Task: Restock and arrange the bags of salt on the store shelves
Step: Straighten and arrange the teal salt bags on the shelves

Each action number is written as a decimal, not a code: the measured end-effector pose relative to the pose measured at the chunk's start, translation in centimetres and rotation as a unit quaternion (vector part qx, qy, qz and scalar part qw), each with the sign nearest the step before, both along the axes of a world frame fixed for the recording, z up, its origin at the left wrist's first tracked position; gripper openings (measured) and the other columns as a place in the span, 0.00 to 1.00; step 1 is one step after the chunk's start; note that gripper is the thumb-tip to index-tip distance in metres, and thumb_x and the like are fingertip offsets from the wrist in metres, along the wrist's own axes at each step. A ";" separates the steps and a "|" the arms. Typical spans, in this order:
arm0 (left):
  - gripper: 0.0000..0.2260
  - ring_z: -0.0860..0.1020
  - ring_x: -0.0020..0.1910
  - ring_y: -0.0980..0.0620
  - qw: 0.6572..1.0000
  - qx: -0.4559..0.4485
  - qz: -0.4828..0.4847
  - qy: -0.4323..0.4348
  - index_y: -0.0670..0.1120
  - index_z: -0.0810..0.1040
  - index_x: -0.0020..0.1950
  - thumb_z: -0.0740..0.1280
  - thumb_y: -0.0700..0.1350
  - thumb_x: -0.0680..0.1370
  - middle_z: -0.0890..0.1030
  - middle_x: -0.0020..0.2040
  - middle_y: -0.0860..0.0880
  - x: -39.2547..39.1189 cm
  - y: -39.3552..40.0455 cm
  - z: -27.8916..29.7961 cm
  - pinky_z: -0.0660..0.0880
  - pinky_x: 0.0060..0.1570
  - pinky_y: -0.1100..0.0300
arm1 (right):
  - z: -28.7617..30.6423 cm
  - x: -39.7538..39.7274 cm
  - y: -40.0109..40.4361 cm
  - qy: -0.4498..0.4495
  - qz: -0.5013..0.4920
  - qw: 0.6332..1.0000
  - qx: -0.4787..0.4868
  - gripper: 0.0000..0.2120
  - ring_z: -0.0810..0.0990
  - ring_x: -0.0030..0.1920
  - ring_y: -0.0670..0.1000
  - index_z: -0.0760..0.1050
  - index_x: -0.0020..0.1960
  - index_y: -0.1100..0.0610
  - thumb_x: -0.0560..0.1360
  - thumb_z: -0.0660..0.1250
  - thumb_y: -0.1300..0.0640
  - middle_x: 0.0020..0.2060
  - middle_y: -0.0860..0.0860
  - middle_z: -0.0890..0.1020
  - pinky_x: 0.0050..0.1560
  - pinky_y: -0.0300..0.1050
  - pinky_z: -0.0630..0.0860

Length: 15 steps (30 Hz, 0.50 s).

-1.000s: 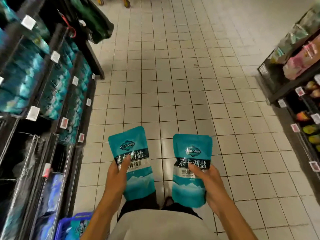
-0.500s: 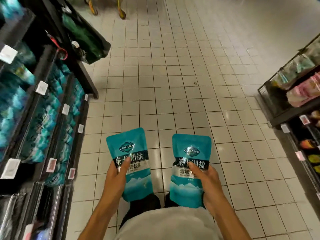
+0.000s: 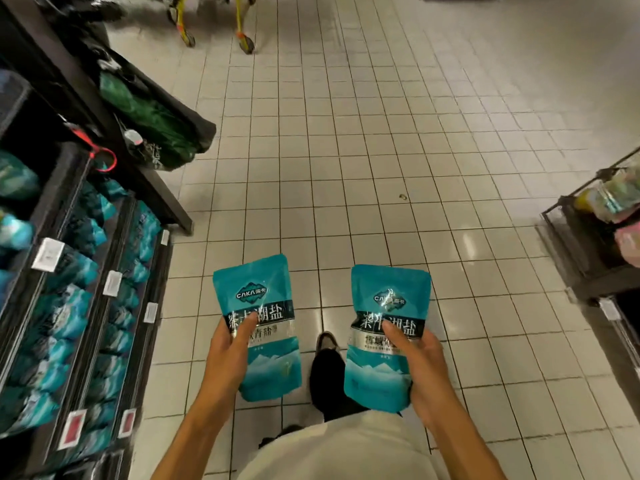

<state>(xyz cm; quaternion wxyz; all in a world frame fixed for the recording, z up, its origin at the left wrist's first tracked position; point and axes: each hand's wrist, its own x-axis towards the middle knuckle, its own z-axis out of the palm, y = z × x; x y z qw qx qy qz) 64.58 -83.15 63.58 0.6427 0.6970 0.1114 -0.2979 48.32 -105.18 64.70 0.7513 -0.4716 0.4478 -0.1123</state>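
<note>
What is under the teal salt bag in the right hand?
Under the teal plastic salt bag held by the right hand, white floor tiles show around it. The fingers behind the bag and the tiles directly below are covered.

Held side by side above the white tiled floor [image 3: 381,150]: two teal plastic salt bags [image 3: 258,323], [image 3: 386,327]. Left of them, black shelving [image 3: 52,271] stocked with more bags; right, another dark rack [image 3: 588,258].

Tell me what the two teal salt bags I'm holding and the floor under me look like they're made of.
Left salt bag and right salt bag: likely glossy plastic film pouches; glare streaks and soft creases show across the print. Floor: probably glazed ceramic tile; small pale squares with dark grout lines and faint light reflections.
</note>
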 end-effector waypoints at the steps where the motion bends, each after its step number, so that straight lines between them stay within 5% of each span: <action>1: 0.19 0.86 0.49 0.46 1.000 0.003 0.012 -0.002 0.54 0.77 0.59 0.68 0.60 0.71 0.87 0.51 0.49 1.4 -1.4 -0.1 0.81 0.45 0.51 | 0.0 1.8 -1.6 -0.001 0.011 1.000 0.001 0.26 0.88 0.49 0.58 0.79 0.59 0.56 0.64 0.78 0.50 0.50 0.56 0.87 0.40 0.48 0.83; 15: 0.07 0.86 0.51 0.47 0.989 0.015 0.148 -0.020 0.56 0.79 0.57 0.67 0.52 0.80 0.88 0.50 0.52 18.2 -9.6 0.4 0.80 0.46 0.51 | 1.4 25.0 -12.1 0.001 0.158 0.987 0.007 0.27 0.87 0.50 0.58 0.78 0.60 0.57 0.64 0.77 0.49 0.51 0.56 0.87 0.49 0.55 0.83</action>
